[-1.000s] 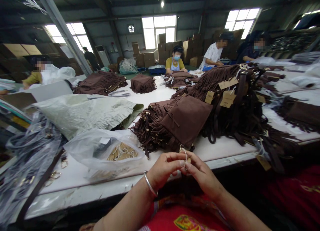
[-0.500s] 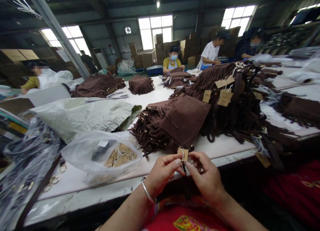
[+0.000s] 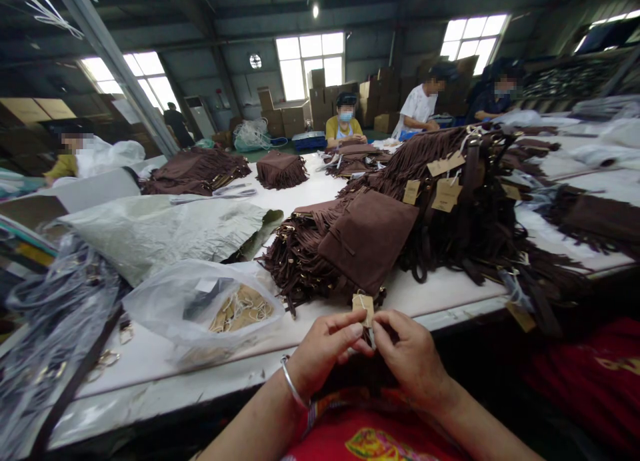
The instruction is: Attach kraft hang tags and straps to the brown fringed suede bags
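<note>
A small tan hang tag point(image 3: 363, 305) with a white string stands up between my hands at the table's front edge. My left hand point(image 3: 327, 348) has thumb and fingers pinched just below the tag. My right hand point(image 3: 407, 351) is closed with its fingertips at the tag's lower right corner. Under the fingertips a dark strip shows in part; its lower end is lost in shadow. Just beyond lies a brown fringed bag point(image 3: 367, 238) on a pile of similar bags. To the left, a clear plastic bag point(image 3: 165, 301) holds several loose tan tags point(image 3: 243, 311) with white strings.
A tall heap of brown fringed bags point(image 3: 450, 241) with tags stands at the right. Plastic-wrapped straps point(image 3: 75, 301) hang over the table's left end, near a pale crumpled sheet point(image 3: 165, 231). Several people work across the table point(image 3: 290, 198). A red-clothed person point(image 3: 595, 381) sits close on the right.
The tag has tipped more upright and shifted slightly left. My right hand's fingers have closed in toward its lower corner. My left hand has barely moved.
</note>
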A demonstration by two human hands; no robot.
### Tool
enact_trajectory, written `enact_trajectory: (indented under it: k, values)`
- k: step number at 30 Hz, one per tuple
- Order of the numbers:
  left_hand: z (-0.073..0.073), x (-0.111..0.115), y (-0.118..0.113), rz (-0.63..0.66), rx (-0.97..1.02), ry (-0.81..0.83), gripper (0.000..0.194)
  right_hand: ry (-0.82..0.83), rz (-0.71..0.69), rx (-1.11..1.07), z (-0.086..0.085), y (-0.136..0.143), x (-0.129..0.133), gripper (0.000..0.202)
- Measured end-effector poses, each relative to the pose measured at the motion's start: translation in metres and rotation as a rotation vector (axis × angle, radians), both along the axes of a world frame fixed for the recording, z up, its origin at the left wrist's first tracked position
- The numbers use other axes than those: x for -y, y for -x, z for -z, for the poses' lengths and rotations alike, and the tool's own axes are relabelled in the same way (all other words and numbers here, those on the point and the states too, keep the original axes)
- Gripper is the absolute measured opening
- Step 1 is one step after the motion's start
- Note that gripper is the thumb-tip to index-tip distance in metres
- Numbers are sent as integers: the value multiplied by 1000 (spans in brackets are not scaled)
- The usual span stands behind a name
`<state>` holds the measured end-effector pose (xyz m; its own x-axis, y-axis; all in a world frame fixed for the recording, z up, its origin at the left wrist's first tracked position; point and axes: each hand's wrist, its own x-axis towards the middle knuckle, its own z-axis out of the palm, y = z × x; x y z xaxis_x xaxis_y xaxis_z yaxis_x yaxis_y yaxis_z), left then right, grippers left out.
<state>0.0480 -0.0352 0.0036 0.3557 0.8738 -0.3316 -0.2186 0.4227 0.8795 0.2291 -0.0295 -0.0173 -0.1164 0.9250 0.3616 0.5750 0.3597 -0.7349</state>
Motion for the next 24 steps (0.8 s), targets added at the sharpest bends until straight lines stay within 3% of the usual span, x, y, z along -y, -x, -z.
enact_trajectory:
  k: [5, 13, 18, 24]
  values:
    - [-5, -3, 3, -25, 6, -24, 63, 21, 61, 6, -2, -4, 0, 17]
    - [-3, 4, -10, 34, -1, -80, 64, 336, 59, -128, 4, 7, 7, 23]
    - [-8, 5, -9, 53, -42, -108, 68, 320, 60, -206, 7, 8, 7, 23]
    - [-2, -1, 2, 13, -17, -46, 65, 223, 150, -173, 7, -5, 1, 25]
